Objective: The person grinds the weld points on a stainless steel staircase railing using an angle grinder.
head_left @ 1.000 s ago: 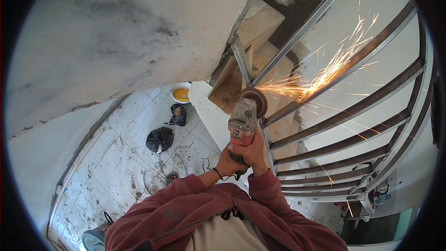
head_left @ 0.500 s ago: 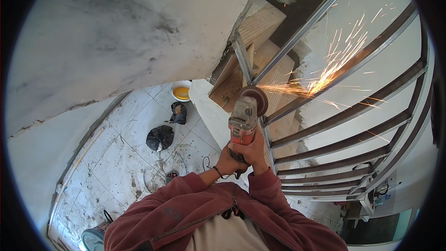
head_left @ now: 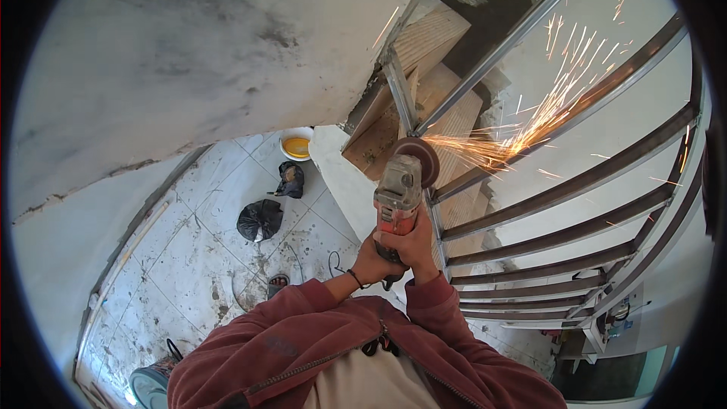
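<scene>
An angle grinder (head_left: 397,197) with a red and black body and dusty grey head is held by both my hands. My left hand (head_left: 371,263) wraps round its lower grip, and my right hand (head_left: 410,248) closes round the red body just above. The round disc (head_left: 424,157) touches a metal railing (head_left: 500,60) at a joint of the bars, and orange sparks (head_left: 530,129) stream from it to the right and upward across a long bar. The exact contact point is hidden behind the disc.
Wooden steps (head_left: 447,95) lie behind the bars. A pale, stained slab (head_left: 189,60) fills the upper left. On the dirty tiled floor (head_left: 174,265) are two black plastic bags (head_left: 259,221), a bowl of yellow contents (head_left: 297,146) and a cable. A bucket (head_left: 151,382) stands at the lower left.
The spray of sparks has changed shape, with more streaks flying high at the top right. The grinder and my hands have barely moved.
</scene>
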